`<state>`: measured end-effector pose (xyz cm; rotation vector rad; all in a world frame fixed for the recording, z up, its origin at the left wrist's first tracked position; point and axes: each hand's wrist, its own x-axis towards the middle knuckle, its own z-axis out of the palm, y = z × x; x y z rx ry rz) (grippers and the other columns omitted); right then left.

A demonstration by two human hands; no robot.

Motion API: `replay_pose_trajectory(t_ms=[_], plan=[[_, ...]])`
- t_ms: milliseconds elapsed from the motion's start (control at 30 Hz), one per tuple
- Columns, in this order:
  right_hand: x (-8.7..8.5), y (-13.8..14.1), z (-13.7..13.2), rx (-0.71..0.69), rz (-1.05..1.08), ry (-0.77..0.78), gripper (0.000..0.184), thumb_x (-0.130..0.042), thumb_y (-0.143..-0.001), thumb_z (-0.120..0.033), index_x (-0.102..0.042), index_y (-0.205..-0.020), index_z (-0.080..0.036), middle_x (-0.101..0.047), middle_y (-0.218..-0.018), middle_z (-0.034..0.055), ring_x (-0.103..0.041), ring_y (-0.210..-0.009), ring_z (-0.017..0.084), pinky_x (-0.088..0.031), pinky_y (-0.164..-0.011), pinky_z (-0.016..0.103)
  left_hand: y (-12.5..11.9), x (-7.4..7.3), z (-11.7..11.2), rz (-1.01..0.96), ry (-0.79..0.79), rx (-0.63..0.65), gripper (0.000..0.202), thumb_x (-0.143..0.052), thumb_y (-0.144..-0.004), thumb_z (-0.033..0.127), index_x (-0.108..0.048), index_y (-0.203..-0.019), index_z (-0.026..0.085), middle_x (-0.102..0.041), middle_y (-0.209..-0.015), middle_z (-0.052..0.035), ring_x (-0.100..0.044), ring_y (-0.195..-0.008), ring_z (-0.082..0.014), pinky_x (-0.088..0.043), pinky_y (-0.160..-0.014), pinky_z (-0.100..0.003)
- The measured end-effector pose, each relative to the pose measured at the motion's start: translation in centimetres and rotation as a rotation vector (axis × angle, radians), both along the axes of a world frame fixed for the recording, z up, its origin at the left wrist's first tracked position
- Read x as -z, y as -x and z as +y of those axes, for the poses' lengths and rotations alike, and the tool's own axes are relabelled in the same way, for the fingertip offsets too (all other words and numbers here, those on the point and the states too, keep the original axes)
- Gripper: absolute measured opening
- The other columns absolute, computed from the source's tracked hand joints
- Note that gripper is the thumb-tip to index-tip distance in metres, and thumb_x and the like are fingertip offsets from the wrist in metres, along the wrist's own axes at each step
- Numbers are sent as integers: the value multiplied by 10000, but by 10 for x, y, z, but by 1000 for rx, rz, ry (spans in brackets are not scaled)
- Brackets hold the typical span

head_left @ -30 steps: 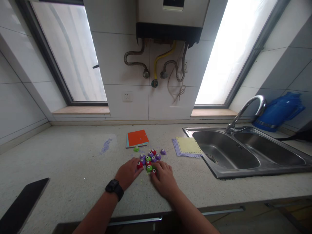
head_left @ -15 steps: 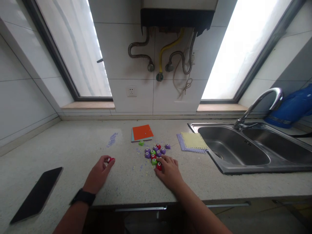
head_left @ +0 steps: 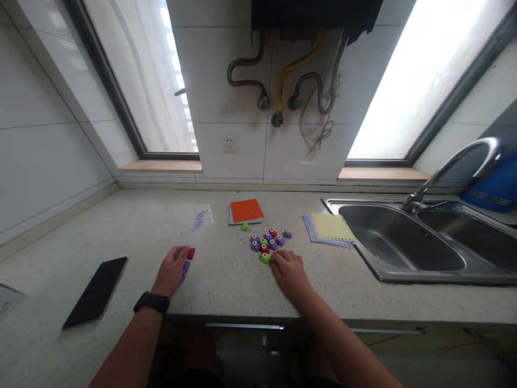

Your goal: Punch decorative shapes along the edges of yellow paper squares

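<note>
My left hand [head_left: 173, 268] pinches a small red craft punch [head_left: 191, 253] between thumb and fingers, left of the pile. Beneath that hand a purple piece [head_left: 185, 270] shows, partly covered. My right hand [head_left: 290, 271] rests at the near right side of the punches, its fingers curled down; what they close on is hidden. Against its fingertips sits a green craft punch [head_left: 265, 258]. Just beyond are several more punches with white round tops, among them a red punch [head_left: 264, 248] and a purple punch [head_left: 255, 246]. One green punch [head_left: 244, 227] stands apart, by the orange card.
An orange card [head_left: 246, 209] lies on light blue sheets behind the punches. Yellow and purple punched-edge sheets [head_left: 330, 227] lie by the sink rim [head_left: 369, 273]. A black tablet-like slab [head_left: 97, 291] is at left. Purple scraps [head_left: 199, 220] dot the counter.
The view has shifted slightly. A purple piece now shows beneath my left hand. The red punch that was by my right thumb is no longer visible.
</note>
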<state>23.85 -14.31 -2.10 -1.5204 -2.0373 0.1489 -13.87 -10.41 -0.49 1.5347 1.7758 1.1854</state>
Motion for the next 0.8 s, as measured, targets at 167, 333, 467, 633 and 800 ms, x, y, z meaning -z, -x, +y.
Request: replay_pose_trajectory(t_ms=[167,333,467,633,800], plan=[[2,0,4,-4,131,18,305,-545,-954,-212,-649,-1240,-235,-683,-1168,113,-582,-1104,294,-427,-979,463,6,0,-13,142,-24,9,455,-566,-887,626,-648,-1041,206,-706,-802,-33,-619,-635,-200,-457,-635,-314],[4,-1,4,18,331,5,291,-537,-950,-274,-662,-1208,-220,-684,-1194,124,-626,-1061,277,-484,-963,440,8,2,-27,656,-94,88,407,-490,-962,561,-633,-1147,228,-739,-984,-74,-687,-797,-252,-460,-690,-330],[0,-20,4,168,559,-10,410,-517,-975,-466,-616,-1263,-192,-698,-978,101,-622,-741,213,-545,-744,389,14,10,-29,824,-139,117,440,-444,-984,566,-632,-1159,209,-750,-1062,-106,-704,-895,-292,-489,-746,-361],[-7,-75,2,357,768,-19,612,-358,-976,-654,-559,-1307,-180,-637,-766,34,-581,-590,172,-506,-555,311,38,16,-25,854,-158,200,476,-441,-983,572,-636,-1184,188,-738,-1114,-133,-687,-983,-304,-499,-863,-395],[-4,-132,-20,476,618,-6,524,-507,-919,-602,-632,-1188,-170,-691,-910,99,-598,-633,192,-508,-615,356,63,12,-24,823,-106,146,420,-482,-931,541,-665,-1141,227,-746,-1068,-112,-678,-970,-318,-507,-878,-418]])
